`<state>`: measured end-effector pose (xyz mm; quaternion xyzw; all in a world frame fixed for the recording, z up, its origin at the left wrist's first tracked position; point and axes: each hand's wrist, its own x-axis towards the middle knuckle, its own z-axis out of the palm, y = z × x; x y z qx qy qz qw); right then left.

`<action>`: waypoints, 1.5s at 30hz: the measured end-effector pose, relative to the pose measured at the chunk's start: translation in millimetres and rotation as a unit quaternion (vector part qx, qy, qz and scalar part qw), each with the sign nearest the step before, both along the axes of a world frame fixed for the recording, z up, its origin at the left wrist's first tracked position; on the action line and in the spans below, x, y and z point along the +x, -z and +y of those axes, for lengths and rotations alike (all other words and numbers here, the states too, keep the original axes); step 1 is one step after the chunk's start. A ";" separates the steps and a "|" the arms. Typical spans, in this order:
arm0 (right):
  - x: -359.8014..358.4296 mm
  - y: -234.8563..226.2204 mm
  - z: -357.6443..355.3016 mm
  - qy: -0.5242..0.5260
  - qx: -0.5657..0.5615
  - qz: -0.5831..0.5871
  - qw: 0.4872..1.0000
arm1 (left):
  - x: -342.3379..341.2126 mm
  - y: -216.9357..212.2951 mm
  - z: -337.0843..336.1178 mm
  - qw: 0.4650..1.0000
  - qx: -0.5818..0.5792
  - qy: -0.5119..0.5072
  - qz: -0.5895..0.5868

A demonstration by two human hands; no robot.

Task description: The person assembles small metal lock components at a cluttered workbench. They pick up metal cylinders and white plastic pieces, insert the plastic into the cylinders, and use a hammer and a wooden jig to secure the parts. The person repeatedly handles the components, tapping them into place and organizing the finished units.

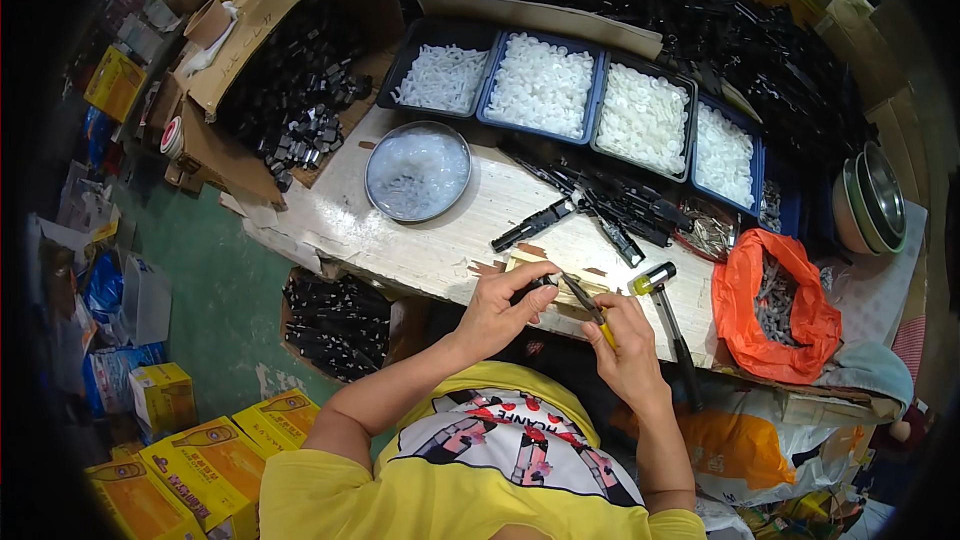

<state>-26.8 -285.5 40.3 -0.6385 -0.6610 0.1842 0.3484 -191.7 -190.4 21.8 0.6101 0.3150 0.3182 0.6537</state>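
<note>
Close to the table's near edge, my left hand (500, 312) pinches a small black plastic part (535, 287) between thumb and fingers. My right hand (630, 345) is wrapped round a pair of pliers (582, 294) with yellow grips, the dark jaws pointing up toward the black part. Whether the jaws touch it I cannot tell. Just beyond both hands lies a pale wooden block (526, 257), partly covered by them. A mallet (668, 315) with a yellow-and-black head and dark handle rests right of my right hand, its handle over the table edge.
Beyond the hands lie several black slotted pieces (620, 205). Farther back stand trays of small white plastic parts (540, 85). A round metal dish (418, 172) sits left, a red bag (770, 315) of grey pieces right. Cardboard boxes of black parts (335, 325) flank the table.
</note>
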 end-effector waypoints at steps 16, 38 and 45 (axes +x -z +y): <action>-4.7 1.3 -2.5 -0.095 -0.055 -0.078 0.991 | -25.0 19.8 9.7 0.891 -0.415 0.175 -0.054; 48.3 24.6 -28.7 0.163 -0.055 -0.163 0.971 | -272.6 308.5 -2.5 0.681 0.234 -0.056 0.692; 110.9 53.7 -40.3 0.357 -0.058 -0.284 0.888 | -282.1 289.5 30.5 0.761 0.150 -0.259 0.575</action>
